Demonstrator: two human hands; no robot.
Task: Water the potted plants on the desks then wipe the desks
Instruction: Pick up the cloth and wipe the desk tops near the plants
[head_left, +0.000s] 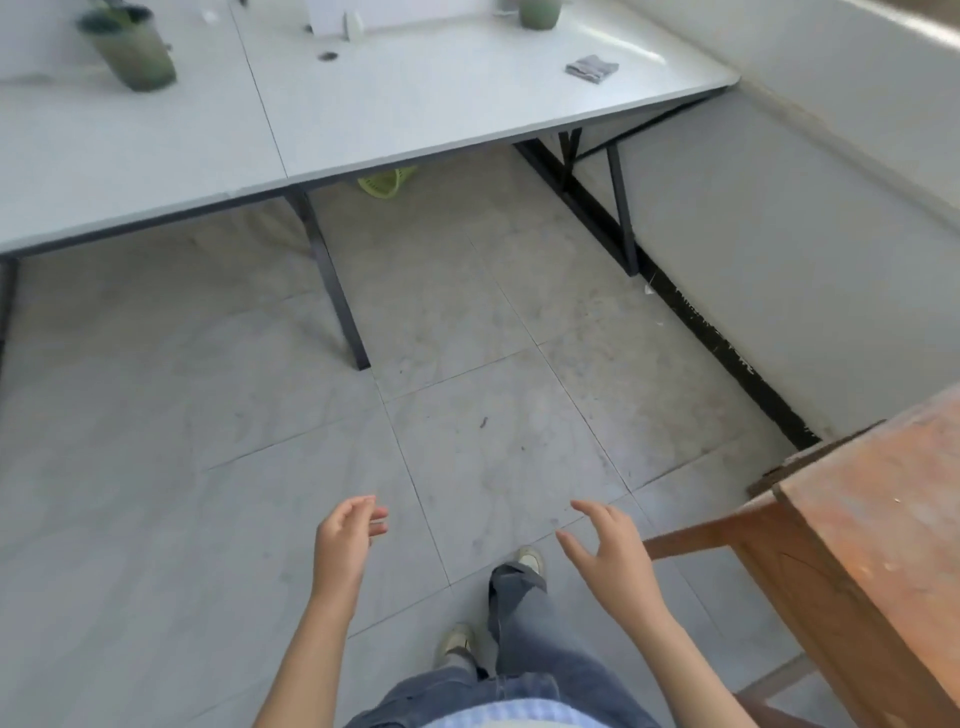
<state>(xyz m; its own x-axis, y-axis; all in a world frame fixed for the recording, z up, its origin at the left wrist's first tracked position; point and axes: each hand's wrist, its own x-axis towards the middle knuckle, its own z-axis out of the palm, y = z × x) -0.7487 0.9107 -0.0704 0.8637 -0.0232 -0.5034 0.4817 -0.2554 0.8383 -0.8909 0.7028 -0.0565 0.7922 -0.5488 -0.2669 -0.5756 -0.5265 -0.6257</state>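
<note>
The left hand (348, 540) and right hand (608, 545) hover empty, fingers (374, 515) loosely spread. The grey cloth (592, 68) lies folded near the surface's (415, 104) right edge, well apart from them: soft, light (likely limp), best pinched across its folds.

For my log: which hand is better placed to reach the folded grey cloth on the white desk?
Probably the right hand: the folded grey cloth lies near the right end of the white desk, on that hand's side.

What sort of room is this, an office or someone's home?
Probably a plain office or workroom: white desks set side by side on black metal legs, a potted plant on one, and a tiled floor.
</note>
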